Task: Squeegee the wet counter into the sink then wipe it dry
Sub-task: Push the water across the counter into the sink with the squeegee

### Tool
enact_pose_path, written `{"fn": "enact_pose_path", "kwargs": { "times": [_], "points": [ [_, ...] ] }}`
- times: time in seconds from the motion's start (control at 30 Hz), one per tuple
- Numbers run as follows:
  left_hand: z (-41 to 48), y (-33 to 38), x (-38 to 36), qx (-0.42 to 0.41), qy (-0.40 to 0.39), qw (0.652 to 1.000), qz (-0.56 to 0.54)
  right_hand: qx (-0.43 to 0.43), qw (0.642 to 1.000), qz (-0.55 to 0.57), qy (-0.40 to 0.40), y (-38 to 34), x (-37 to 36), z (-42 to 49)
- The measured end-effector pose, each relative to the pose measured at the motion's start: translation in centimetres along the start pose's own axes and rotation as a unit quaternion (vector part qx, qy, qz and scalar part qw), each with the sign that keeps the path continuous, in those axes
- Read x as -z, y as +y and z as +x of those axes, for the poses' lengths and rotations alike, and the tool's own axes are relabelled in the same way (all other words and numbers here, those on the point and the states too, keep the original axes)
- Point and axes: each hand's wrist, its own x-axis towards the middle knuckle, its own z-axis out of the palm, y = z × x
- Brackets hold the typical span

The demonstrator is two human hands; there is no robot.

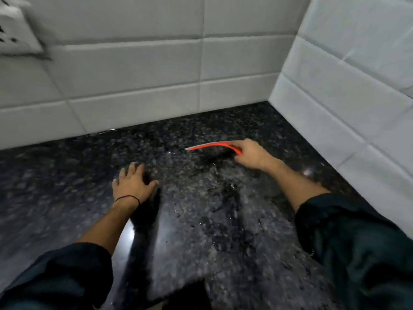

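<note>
1. Step in hand: squeegeeing, judged. The right hand, at 2 o'clock from frame centre, is clenched around one end of the red squeegee, whose blade reaches toward 9 o'clock near the corner of the tiled walls.
2. The left hand, at 9 o'clock, lies flat with fingers spread on the wet counter, grasping nothing.
3. The sink is not in view.
4. Next move calls for firm downward pressure and one steady stroke sinkward; drying is not yet begun.
</note>
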Motion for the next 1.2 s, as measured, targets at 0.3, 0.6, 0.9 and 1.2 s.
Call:
{"fn": "enact_pose_path", "kwargs": {
  "times": [0.3, 0.6, 0.9, 1.2],
  "points": [
    [1.3, -5.0, -0.6, 0.102, -0.027, 0.994, -0.009, 0.070, 0.997, -0.022, -0.016, -17.5, -5.2, 13.5],
    [2.2, -5.5, -1.0, 0.104, -0.032, 0.994, -0.022, 0.052, 0.999, -0.007, 0.001, -27.8, -9.2, 18.9],
    [1.8, -5.3, 0.0, 0.101, -0.044, 0.993, -0.036, 0.076, 0.988, -0.122, -0.065, -24.6, -7.4, 17.2],
    [-0.8, -3.1, 0.4, 0.068, 0.011, 0.997, 0.035, 0.025, 0.955, -0.263, -0.134, -9.1, -1.3, 5.3]
  ]
}}
